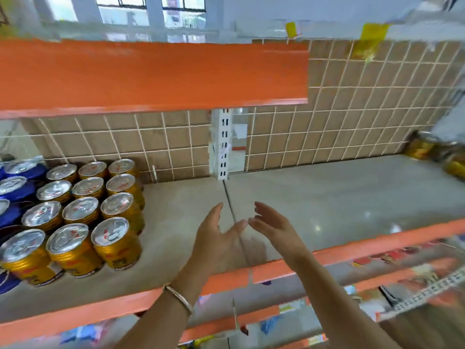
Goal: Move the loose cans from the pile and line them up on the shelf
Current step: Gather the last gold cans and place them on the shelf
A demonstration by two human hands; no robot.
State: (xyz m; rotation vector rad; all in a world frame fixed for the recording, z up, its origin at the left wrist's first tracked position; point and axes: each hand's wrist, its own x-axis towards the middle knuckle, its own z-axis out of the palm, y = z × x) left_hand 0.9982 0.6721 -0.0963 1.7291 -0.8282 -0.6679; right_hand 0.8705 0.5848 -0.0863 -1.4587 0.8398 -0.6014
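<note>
Done: we count twelve gold cans (pixel 83 210) lined up on the shelf (pixel 327 195), left side.
Left: blurred pile (pixel 437 154), far right.
Hands: left hand (pixel 216 238) and right hand (pixel 274 227) spread, empty.

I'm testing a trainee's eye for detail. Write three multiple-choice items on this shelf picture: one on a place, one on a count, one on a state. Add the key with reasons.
1. Where on the shelf do the lined-up gold cans stand?
A) left end
B) middle
C) right end

2. How many gold cans are in that block?
A) six
B) nine
C) twelve

3. What do the left hand and the right hand hold?
A) one can each
B) nothing
C) one can between them

Key:
1 A: the block sits at the left, beside the blue cans.
2 C: there are four rows of three.
3 B: both hands hover open and empty over the bare middle of the shelf.
</note>
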